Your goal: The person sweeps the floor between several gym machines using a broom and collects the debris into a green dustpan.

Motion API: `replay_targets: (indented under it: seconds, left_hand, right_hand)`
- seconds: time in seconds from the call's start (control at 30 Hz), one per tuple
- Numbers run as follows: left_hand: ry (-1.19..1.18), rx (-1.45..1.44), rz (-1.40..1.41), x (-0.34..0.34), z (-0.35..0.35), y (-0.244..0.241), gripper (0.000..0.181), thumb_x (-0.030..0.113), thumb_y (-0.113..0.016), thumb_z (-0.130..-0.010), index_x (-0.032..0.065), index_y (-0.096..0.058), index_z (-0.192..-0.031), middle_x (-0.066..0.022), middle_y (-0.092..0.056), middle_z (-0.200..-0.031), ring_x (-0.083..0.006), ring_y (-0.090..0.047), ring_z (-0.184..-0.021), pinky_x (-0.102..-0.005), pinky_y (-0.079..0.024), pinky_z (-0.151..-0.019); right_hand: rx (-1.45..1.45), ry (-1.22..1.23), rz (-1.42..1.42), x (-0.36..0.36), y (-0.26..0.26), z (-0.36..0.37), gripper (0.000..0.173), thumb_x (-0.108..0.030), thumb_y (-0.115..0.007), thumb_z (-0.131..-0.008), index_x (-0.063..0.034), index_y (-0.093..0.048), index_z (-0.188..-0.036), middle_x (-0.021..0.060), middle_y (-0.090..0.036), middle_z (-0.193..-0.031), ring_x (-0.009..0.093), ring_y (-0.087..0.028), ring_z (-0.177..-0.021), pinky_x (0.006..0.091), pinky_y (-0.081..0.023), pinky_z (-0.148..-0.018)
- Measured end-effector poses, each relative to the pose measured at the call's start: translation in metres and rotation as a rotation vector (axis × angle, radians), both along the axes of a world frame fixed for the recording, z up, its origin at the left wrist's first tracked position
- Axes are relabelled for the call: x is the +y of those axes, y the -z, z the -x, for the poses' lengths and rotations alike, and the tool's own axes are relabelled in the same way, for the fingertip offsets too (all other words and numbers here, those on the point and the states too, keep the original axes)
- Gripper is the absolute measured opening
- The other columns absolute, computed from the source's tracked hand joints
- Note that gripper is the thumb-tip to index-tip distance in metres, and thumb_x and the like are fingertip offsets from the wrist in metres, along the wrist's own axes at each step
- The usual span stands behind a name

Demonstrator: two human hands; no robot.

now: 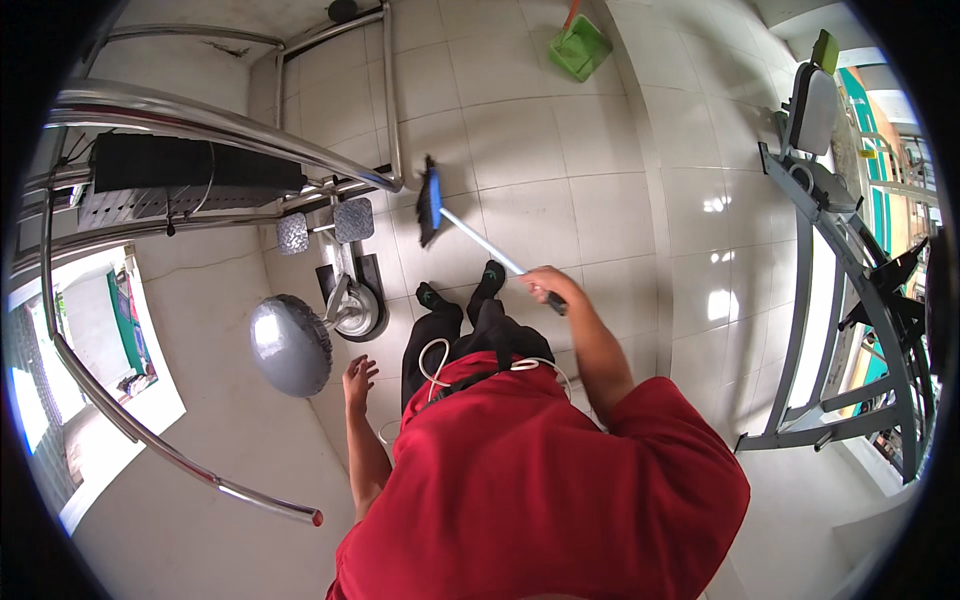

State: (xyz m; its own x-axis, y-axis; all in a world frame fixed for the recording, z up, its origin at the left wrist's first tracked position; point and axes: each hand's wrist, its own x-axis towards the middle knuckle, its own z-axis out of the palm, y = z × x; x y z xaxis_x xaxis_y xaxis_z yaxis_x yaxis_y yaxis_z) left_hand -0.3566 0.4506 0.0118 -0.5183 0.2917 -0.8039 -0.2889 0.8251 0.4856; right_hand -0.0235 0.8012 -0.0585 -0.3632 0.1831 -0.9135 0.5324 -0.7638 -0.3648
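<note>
My right hand [550, 283] grips a broom by its pale blue handle [484, 242], close to the black end grip [556, 303]. The handle slants away to the upper left, down to a blue broom head [435, 198] with dark bristles [425, 206]. Those bristles are beside the lower corner of a chrome tube frame, over the tiles. My left hand [360, 382] hangs with nothing in it, its fingers loosely apart. Nearest to it is a round grey padded seat [291, 345] on the gym machine.
A green dustpan [580, 48] lies on the tiled floor [517, 142] ahead. On the left stand the chrome tube frame [392, 97], textured foot pads [353, 220] and a wheeled base [354, 311]. A grey metal exercise bench [806, 225] stands on the right, past a low floor step [651, 187].
</note>
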Motion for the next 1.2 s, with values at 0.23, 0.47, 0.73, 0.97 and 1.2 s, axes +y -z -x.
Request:
replay_targets:
  seconds: [0.23,0.47,0.73,0.97,1.2]
  left_hand:
    - [0.089,-0.111,0.052,-0.019,-0.005,0.031,0.036,0.029,-0.049,-0.087,0.0090,-0.051,-0.116,-0.0076,-0.062,-0.101,-0.0178,-0.061,-0.085,-0.0306,-0.044,-0.065]
    - [0.033,-0.227,0.058,-0.030,-0.026,0.034,0.041,0.035,-0.050,-0.085,0.0116,-0.048,-0.119,-0.0071,-0.059,-0.107,-0.0187,-0.058,-0.093,-0.0398,-0.041,-0.074]
    - [0.070,-0.121,0.109,-0.042,-0.021,0.019,0.034,0.031,-0.046,-0.087,0.0151,-0.053,-0.117,-0.0071,-0.060,-0.106,-0.0190,-0.059,-0.090,-0.0357,-0.042,-0.075]
    - [0.275,-0.021,0.002,-0.034,-0.019,-0.005,0.034,0.030,-0.044,-0.087,0.0149,-0.054,-0.116,-0.0072,-0.060,-0.104,-0.0172,-0.058,-0.091,-0.0338,-0.043,-0.073]
    - [0.123,-0.013,0.146,-0.056,-0.022,-0.016,0.032,0.029,-0.046,-0.087,0.0149,-0.056,-0.114,-0.0062,-0.060,-0.104,-0.0169,-0.058,-0.090,-0.0333,-0.043,-0.073]
  right_hand:
    - [-0.193,-0.028,-0.038,0.027,-0.066,-0.135,0.018,-0.018,-0.062,-0.079,-0.0044,-0.050,-0.079,0.0005,-0.043,-0.058,0.007,-0.036,-0.041,0.0235,-0.031,-0.035]
    - [-0.313,-0.185,-0.230,0.030,-0.128,-0.138,0.016,-0.016,-0.059,-0.080,-0.0019,-0.051,-0.082,0.0035,-0.043,-0.057,0.009,-0.037,-0.039,0.0248,-0.031,-0.034]
    - [0.045,-0.738,-0.272,0.016,-0.072,-0.025,0.021,-0.026,-0.057,-0.083,-0.0058,-0.055,-0.077,-0.0008,-0.043,-0.049,0.009,-0.043,-0.037,0.0268,-0.036,-0.034]
    - [0.145,-0.448,-0.023,-0.046,0.063,0.169,0.026,-0.016,-0.062,-0.077,-0.0011,-0.053,-0.058,0.0044,-0.051,-0.050,0.010,-0.044,-0.037,0.0249,-0.034,-0.034]
    - [0.174,-0.118,0.441,-0.025,0.064,0.099,0.032,-0.028,-0.059,-0.081,-0.0137,-0.040,-0.060,-0.0050,-0.037,-0.045,0.005,-0.033,-0.034,0.0219,-0.029,-0.033]
